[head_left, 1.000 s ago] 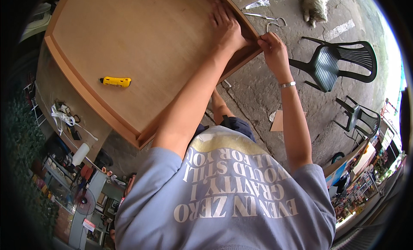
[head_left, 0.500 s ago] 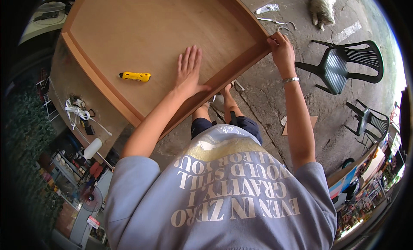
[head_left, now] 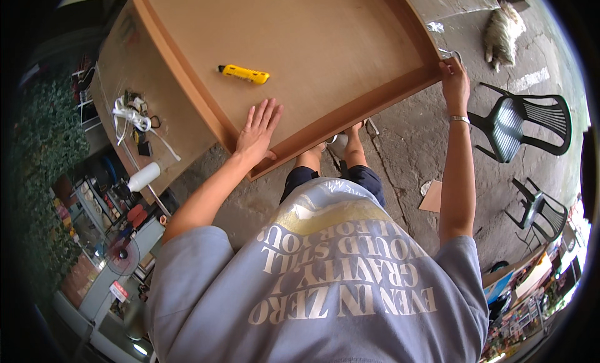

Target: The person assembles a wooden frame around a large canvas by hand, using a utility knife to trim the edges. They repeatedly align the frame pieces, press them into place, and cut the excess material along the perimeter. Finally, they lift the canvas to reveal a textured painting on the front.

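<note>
A large brown wooden tray-like panel (head_left: 325, 44) with a raised rim lies tilted across the table in front of me. My left hand (head_left: 259, 131) rests flat on its inner face near the left front corner, fingers stretched out, thumb by the front rim. At the right front corner, my right hand (head_left: 455, 81) is closed around the rim, its fingertips partly hidden. A yellow utility knife (head_left: 245, 74) with a dark tip lies loose on the panel beyond my left hand.
Left on the wooden table (head_left: 125, 56) sit a bundle of white cord (head_left: 131, 116) and small dark items. A white roll (head_left: 144, 176) stands near its edge. Dark plastic chairs (head_left: 509, 125) stand at the right, and a white shaggy dog (head_left: 505, 35) lies on the concrete floor.
The panel has shifted right and turned, with the knife still on it. My right hand has moved right with its corner. My left hand has slid nearer the left front corner.
</note>
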The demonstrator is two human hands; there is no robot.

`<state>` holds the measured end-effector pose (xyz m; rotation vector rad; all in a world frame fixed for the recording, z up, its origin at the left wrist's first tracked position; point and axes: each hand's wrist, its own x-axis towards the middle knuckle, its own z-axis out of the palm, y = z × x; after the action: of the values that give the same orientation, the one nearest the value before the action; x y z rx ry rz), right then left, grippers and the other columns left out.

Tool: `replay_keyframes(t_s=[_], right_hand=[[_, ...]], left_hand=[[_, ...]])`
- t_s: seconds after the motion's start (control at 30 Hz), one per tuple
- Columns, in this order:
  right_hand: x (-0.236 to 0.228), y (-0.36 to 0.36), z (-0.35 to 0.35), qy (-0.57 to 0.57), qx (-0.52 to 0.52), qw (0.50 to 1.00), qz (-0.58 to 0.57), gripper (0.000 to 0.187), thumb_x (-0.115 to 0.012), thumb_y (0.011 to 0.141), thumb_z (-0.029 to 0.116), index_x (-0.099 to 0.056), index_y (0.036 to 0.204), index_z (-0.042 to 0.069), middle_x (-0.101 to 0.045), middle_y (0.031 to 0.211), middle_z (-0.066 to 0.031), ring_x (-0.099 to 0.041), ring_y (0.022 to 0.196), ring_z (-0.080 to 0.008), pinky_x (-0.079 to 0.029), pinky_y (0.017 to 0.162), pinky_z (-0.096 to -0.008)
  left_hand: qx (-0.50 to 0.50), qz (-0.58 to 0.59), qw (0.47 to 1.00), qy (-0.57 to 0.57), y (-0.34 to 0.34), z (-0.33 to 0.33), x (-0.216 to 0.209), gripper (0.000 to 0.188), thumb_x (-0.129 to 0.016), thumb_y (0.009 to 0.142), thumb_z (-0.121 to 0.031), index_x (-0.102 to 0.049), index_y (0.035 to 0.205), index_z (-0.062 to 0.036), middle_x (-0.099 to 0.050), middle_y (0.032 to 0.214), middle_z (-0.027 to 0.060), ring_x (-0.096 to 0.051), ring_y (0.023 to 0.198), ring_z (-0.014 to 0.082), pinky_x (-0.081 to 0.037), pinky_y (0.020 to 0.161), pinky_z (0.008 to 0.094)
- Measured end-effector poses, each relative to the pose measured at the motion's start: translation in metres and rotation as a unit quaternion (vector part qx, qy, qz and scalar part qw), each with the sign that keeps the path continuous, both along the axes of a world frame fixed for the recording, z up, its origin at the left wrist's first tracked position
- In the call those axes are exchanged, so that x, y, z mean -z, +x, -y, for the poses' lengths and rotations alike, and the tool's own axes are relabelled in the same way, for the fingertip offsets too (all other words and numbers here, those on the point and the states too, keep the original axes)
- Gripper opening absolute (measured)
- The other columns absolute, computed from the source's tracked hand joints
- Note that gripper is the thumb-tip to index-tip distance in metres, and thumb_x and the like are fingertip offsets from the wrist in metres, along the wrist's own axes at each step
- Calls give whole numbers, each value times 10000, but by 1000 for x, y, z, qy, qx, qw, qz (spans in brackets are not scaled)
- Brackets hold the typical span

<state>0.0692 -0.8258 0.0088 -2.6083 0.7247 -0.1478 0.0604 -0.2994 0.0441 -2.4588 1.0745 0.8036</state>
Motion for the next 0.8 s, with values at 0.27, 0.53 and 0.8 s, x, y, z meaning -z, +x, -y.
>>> replay_keyframes(t_s=[0.27,0.53,0.8], right_hand=[[9,1,-9,-68,24,997,21,223,-618,983,329,-703,1067,141,-698,1098,-118,-672,1026,-358,-537,839,-455],[6,3,-15,-100,33,994,-3,204,-619,981,335,-694,1069,167,-704,1096,-118,-677,1029,-357,-519,857,-477],[-14,4,-101,-243,-95,962,80,216,-720,885,251,-696,1086,177,-648,1076,-27,-608,1050,-284,-470,868,-470]], left_hand=[[64,63,993,76,-17,-23,-2,1614,-914,450,-609,46,1634,-80,-20,1710,168,-58,1579,340,-55,1271,510],[96,220,970,-22,-36,-57,51,1394,-890,604,-456,-37,1638,-69,-77,1705,176,-130,1565,361,-114,1272,488],[-29,38,987,-155,8,-59,-30,958,-845,749,-282,-364,1553,-82,-378,1596,156,-431,1424,293,-326,1187,411]])
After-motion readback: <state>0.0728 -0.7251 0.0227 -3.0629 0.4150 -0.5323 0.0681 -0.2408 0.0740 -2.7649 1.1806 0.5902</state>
